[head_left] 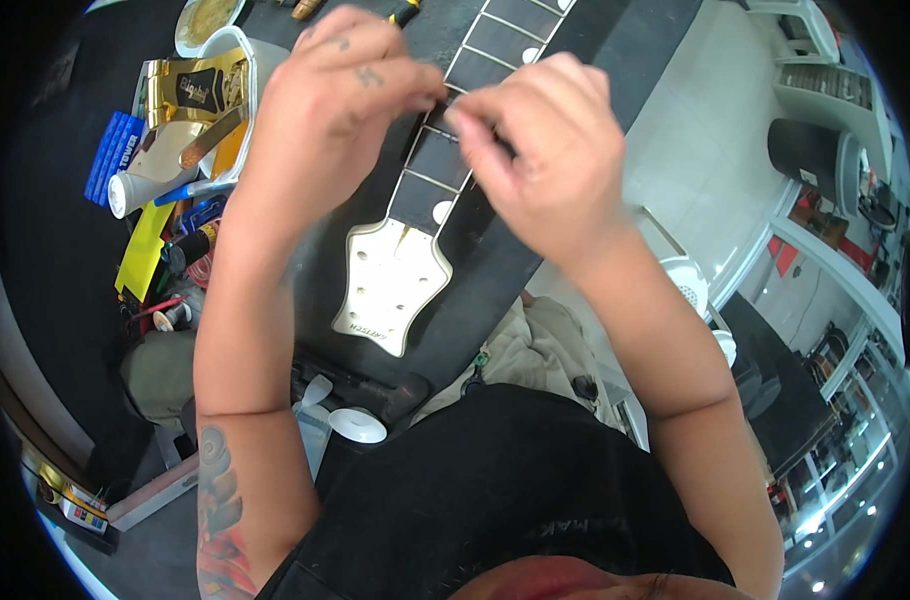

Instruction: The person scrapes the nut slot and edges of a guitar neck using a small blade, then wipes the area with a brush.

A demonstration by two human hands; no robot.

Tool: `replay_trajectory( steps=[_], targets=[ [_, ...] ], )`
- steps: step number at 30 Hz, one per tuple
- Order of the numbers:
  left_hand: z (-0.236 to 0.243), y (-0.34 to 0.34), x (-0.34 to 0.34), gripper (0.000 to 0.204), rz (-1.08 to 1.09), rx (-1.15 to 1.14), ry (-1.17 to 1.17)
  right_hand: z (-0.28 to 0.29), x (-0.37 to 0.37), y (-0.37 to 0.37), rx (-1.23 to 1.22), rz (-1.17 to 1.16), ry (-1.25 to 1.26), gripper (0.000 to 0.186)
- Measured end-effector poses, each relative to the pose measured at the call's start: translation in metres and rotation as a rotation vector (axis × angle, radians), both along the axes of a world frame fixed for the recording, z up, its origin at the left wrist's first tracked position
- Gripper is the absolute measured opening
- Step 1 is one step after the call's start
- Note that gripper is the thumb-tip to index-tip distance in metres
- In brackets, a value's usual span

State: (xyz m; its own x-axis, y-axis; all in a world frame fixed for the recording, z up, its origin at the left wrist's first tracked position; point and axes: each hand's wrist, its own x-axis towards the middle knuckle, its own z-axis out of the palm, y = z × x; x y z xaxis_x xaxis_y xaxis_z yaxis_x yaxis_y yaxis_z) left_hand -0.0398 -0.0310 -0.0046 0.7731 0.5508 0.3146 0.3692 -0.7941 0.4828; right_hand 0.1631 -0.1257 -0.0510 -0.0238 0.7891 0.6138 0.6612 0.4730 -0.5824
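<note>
A guitar neck (pixel 435 160) with a dark fretboard, metal frets and pale inlays at one edge lies diagonally on the dark bench. Its white headstock (pixel 390 280) points toward me; several bare holes show in it. Over the fretboard, my left hand (pixel 340 95) is closed, with thumb and fingertips pinched together. My right hand (pixel 550 145) is curled in a similar pinch from the other side, slightly blurred. The fingertips of both hands nearly meet above the frets. Whatever they pinch, if anything, is too small to make out.
Left of my left forearm stands a white tub (pixel 265 60) with a gold metal guitar part (pixel 197 92). Nearby are a blue block (pixel 113 158), a yellow sheet (pixel 143 250) and a small spool (pixel 173 318). A small white dish (pixel 357 425) sits near my body. Pale floor tiles (pixel 705 130) lie right of the bench.
</note>
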Motion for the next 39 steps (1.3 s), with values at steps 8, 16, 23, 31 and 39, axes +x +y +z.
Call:
replay_trajectory(
  steps=[8,16,23,31,39],
  targets=[
    [0.001,-0.002,-0.01,0.023,-0.015,-0.086,-0.019,-0.002,-0.011,-0.012,-0.018,-0.018,0.017,0.023],
    [-0.001,0.008,0.007,0.026,0.007,0.026,-0.155,-0.004,0.0,0.009,0.024,-0.044,-0.009,0.024],
    [-0.002,-0.006,-0.016,0.031,-0.021,-0.071,-0.061,-0.004,-0.012,-0.01,0.003,0.026,0.028,0.025],
    [-0.015,0.006,0.003,0.03,0.029,0.047,-0.189,-0.004,0.003,0.012,0.043,-0.048,-0.04,0.022],
    [0.0,-0.002,-0.01,0.032,-0.022,-0.019,-0.088,-0.001,-0.006,-0.007,-0.033,0.004,-0.012,0.022]
  ],
)
